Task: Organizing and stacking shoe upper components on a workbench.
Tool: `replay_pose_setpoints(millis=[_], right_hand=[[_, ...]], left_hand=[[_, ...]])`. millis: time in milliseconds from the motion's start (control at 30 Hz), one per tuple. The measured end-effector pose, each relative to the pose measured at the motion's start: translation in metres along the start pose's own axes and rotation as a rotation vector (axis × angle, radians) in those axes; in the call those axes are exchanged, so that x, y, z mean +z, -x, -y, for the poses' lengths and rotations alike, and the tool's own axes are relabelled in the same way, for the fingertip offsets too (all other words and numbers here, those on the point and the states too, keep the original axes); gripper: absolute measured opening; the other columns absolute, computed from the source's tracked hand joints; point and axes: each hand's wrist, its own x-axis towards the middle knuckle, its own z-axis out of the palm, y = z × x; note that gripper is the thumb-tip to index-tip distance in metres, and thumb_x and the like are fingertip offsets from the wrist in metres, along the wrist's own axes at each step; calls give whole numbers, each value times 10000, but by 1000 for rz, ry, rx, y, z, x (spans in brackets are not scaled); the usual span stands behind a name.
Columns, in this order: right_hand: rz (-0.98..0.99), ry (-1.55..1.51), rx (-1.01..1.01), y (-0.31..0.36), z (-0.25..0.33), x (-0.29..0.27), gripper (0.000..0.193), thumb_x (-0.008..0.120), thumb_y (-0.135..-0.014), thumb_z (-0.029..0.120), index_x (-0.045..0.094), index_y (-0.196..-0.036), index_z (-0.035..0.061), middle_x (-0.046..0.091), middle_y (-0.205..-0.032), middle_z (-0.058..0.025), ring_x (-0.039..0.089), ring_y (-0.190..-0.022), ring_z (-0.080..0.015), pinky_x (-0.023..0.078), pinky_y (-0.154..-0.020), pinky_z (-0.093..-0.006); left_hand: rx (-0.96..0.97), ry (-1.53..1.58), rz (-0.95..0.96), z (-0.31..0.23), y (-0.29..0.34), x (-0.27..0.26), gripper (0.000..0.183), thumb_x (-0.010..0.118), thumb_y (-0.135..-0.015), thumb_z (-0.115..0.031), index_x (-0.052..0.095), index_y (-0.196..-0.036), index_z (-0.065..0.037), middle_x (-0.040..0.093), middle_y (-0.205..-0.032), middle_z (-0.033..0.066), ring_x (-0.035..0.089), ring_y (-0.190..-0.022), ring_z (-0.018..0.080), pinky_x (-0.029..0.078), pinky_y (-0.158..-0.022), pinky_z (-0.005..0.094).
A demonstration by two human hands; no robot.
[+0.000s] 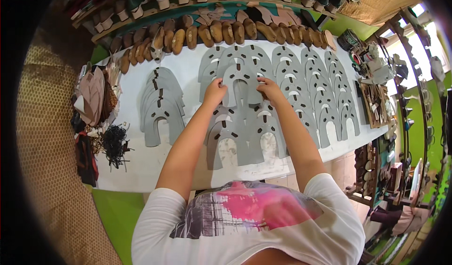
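Between my two hands is a grey U-shaped shoe upper piece (241, 71) with dark patches on it. My left hand (216, 93) pinches its left edge, and my right hand (270, 90) grips its right edge. It is raised over columns of overlapping grey upper pieces (293, 87) of the same shape, each bearing small dark patches. Nearer to me, below my hands, lie two more short columns, one ending in a front upper piece (252, 154). A separate overlapping stack of grey pieces (161, 106) lies to the left of my left arm.
The white tabletop (127, 163) carries a row of brown shoe lasts (215, 31) along its far side. A tangle of black strips (114, 145) and pinkish pieces (92, 91) lie at the left. An open box (374, 107) stands at the right edge, beside tall racks (414, 72).
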Motion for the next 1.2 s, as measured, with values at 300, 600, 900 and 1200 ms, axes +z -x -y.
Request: replay_pose_setpoints(millis=[300,600,900,1200], right_hand=[[-302,765,-277,12,-5,14,324,553,-719,119,581,-1037,61,580,-983,-166,573,-843,-307,452,-756,-349],[133,578,-421,46,-13,131,254,545,-752,146,608,-976,42,580,-974,-161,558,-876,-312,442,-775,-363],[152,754,-648,61,-42,251,435,586,-728,153,506,-1129,7,544,-904,-166,522,-842,-328,435,-758,-375],[-58,1001,-586,76,-37,283,444,618,-713,181,525,-1123,38,529,-1026,-122,514,-918,-286,431,-770,-364]], left_hand=[[113,-298,-308,-7,48,-31,321,568,-761,-185,558,-1040,-27,593,-962,135,570,-881,287,449,-761,362],[-121,-644,-731,45,119,-118,467,577,-749,-205,469,-1164,-18,421,-1230,179,392,-1132,342,326,-941,404],[-279,-735,-587,74,144,-163,473,566,-770,-198,450,-1174,18,480,-1180,165,475,-1059,326,396,-861,422],[-181,-759,-598,77,153,-183,290,559,-764,-187,567,-1027,-66,566,-1002,113,546,-908,292,430,-754,419]])
